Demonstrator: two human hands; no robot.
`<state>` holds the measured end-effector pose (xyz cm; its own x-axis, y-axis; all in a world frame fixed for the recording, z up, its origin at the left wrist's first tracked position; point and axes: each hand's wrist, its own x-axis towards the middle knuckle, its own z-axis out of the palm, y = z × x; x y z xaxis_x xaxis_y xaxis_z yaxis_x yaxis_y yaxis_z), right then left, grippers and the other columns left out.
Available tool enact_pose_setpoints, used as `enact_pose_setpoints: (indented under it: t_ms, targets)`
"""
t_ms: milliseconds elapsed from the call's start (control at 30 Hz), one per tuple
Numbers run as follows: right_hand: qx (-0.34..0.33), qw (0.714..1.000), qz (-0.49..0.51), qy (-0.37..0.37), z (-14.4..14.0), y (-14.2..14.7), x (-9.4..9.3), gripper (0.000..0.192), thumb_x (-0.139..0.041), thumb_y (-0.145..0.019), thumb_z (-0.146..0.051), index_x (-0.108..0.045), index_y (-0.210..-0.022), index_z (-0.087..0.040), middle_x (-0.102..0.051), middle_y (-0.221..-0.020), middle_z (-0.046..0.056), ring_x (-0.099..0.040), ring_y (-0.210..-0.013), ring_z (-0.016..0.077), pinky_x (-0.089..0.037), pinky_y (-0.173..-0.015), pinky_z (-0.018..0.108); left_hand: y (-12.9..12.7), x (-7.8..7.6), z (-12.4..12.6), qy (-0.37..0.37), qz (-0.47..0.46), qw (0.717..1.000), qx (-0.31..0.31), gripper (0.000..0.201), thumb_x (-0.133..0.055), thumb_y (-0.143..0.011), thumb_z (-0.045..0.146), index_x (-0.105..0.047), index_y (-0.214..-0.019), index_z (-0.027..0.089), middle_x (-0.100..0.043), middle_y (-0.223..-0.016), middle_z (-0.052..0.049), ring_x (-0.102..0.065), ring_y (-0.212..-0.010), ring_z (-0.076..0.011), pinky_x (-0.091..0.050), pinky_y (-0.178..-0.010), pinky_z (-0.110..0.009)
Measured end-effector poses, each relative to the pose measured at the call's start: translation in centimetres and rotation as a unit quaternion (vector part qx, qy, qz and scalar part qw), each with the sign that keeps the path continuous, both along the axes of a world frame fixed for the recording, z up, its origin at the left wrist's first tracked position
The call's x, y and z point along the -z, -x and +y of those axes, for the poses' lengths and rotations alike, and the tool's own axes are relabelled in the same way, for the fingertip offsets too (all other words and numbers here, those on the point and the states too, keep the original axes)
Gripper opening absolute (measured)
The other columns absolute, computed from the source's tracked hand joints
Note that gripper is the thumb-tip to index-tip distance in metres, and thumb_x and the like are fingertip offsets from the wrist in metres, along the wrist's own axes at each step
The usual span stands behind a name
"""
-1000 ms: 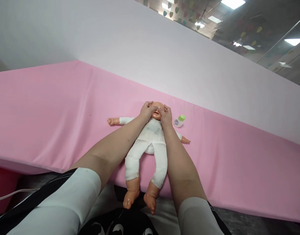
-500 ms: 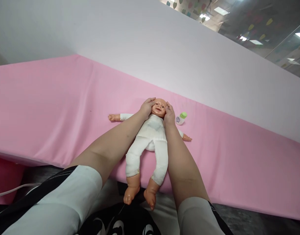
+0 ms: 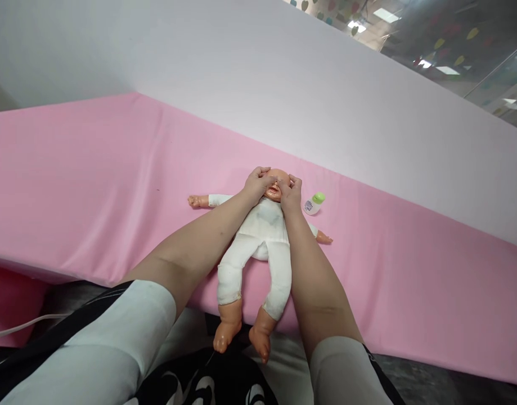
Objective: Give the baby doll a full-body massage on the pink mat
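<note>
Closest to the camera, two bare doll feet hang off the bench point(image 3: 93, 185) edge at about 6 o'clock. One doll point(image 3: 258, 247) in a white suit lies on its back on the pink cover, legs toward me, head at 12 o'clock, both arms spread wide. Two hands on its face: left hand point(image 3: 256, 184) from 9 o'clock, right hand point(image 3: 290, 194) from 3 o'clock, fingers bent and pressing on the face around the eyes and nose, touching rather than gripping. One small bottle point(image 3: 313, 203) with a green cap lies just beside the head at 3 o'clock, apart from the right hand
</note>
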<state>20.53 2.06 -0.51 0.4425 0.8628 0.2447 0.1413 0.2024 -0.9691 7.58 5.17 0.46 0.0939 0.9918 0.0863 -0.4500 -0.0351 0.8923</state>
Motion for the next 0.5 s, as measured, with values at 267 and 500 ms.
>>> enact_pose_setpoints:
  t_ms: [267,500]
  targets:
    - [0.008,1.0,-0.012,0.006,0.8,-0.5,0.7,0.051,-0.064,-0.091,-0.058,-0.056,-0.13,-0.025,-0.067,-0.125,0.006,-0.068,-0.115,0.0218,-0.054,-0.108,0.043,-0.2,0.3,0.8,0.014,-0.002,1.0,0.002,0.034,-0.075,-0.078,0.028,-0.07,-0.111,0.019,-0.074,-0.107,-0.007,-0.072,-0.104,-0.0233,-0.057,-0.1,-0.041]
    - [-0.069,0.985,0.142,-0.062,1.1,-0.8,1.7,0.046,-0.063,-0.092,-0.042,-0.059,-0.134,-0.024,-0.068,-0.134,0.004,-0.068,-0.122,0.0196,-0.054,-0.114,0.048,0.6,0.3,1.1,0.049,-0.047,0.997,0.031,0.037,-0.067,-0.08,0.02,-0.076,-0.116,0.019,-0.076,-0.122,-0.009,-0.071,-0.113,-0.0245,-0.056,-0.105,-0.041]
